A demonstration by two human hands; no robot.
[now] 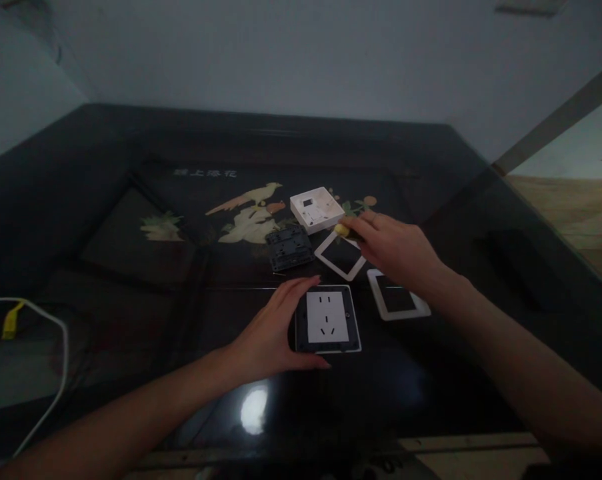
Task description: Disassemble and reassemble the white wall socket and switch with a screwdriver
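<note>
My left hand [275, 327] grips a wall socket [327, 317] from its left side, fingers at the upper edge and thumb at the lower. The socket lies face up, with a white slotted plate in a dark frame; a screw shows at its right. Above and to the right, my right hand [393, 243] is closed around a short screwdriver [343, 230]; only its yellow end and some dark handle show. Under that hand lies a white cover frame [325, 253]. Just beyond is a white square mounting box [317, 209], with a dark socket module [289, 248] to its left.
A second white frame [383, 300] lies right of the socket. A small screw [279, 274] rests near the dark module. The glossy dark table [131, 373] has bird and flower decoration. A white cable [65, 353] with a yellow tag [11, 321] runs along the left.
</note>
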